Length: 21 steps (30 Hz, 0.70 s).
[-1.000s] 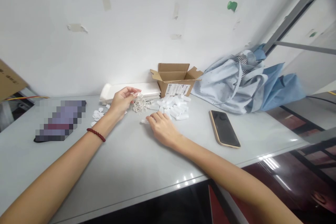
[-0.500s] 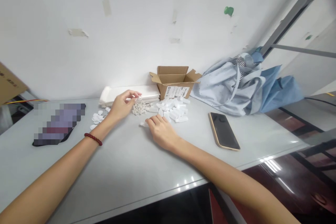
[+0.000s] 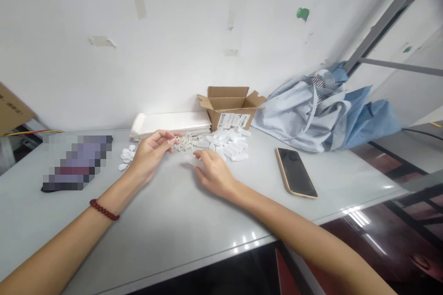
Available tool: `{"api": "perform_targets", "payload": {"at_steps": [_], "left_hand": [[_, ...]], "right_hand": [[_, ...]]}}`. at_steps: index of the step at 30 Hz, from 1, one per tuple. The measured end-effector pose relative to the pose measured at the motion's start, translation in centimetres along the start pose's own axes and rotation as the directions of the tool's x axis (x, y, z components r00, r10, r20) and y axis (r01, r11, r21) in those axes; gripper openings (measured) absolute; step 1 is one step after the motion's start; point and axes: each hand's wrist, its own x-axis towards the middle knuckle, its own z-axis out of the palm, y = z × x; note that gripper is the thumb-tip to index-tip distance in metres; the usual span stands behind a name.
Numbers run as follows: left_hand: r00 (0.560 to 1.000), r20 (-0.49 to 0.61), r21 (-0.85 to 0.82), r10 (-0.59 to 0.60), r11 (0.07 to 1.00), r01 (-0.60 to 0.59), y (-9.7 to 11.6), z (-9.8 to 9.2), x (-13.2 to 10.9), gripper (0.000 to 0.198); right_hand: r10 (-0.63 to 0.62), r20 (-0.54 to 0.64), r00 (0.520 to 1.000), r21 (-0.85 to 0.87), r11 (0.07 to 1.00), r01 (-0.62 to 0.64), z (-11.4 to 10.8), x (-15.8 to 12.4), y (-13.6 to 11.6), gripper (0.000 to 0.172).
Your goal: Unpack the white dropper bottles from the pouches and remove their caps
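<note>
My left hand (image 3: 149, 153) is closed in a pinch at the left edge of a pile of thin white cords (image 3: 187, 141). What sits between its fingertips is too small to make out. My right hand (image 3: 215, 173) holds a small translucent white plastic piece (image 3: 191, 161) between thumb and fingers, low over the table, its outline blurred. Just beyond the right hand lies a heap of white translucent plastic tubes (image 3: 231, 144). Several small white flat pieces (image 3: 127, 156) lie left of my left hand.
Behind the heaps are a stack of white paper sleeves (image 3: 169, 122) and an open cardboard box (image 3: 230, 117). A phone (image 3: 296, 173) lies on the grey table (image 3: 166, 235) at right. Blue fabric (image 3: 311, 110) is bunched at the back right. A pixelated dark-edged item (image 3: 78, 163) lies left.
My left hand has come down and toward me, from above the cords to their left edge. My right hand stays in nearly the same place, with its thumb and fingers further apart.
</note>
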Motion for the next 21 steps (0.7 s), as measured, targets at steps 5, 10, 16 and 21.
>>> {"api": "perform_targets", "payload": {"at_steps": [5,10,16,21], "left_hand": [[0.996,0.022,-0.064,-0.086,0.994,0.087,0.0,0.3,-2.0,0.014],[0.996,-0.027,-0.104,-0.082,0.991,0.079,0.7,1.4,-2.8,0.013],[0.995,-0.094,-0.112,-0.044,0.993,0.033,1.2,1.7,-3.2,0.011],[0.997,-0.039,-0.071,-0.066,0.995,0.063,1.0,2.2,-3.6,0.009]], "right_hand": [[0.034,-0.07,0.997,0.183,0.983,-0.021,-0.1,-0.2,-0.3,0.037],[0.038,-0.076,0.996,0.233,0.972,-0.02,-0.4,-0.2,-0.5,0.039],[0.049,-0.032,0.998,0.247,0.968,-0.04,-0.5,-0.3,-0.6,0.038],[0.041,-0.03,0.999,0.256,0.966,-0.032,-0.6,-0.3,-0.9,0.039]]}}
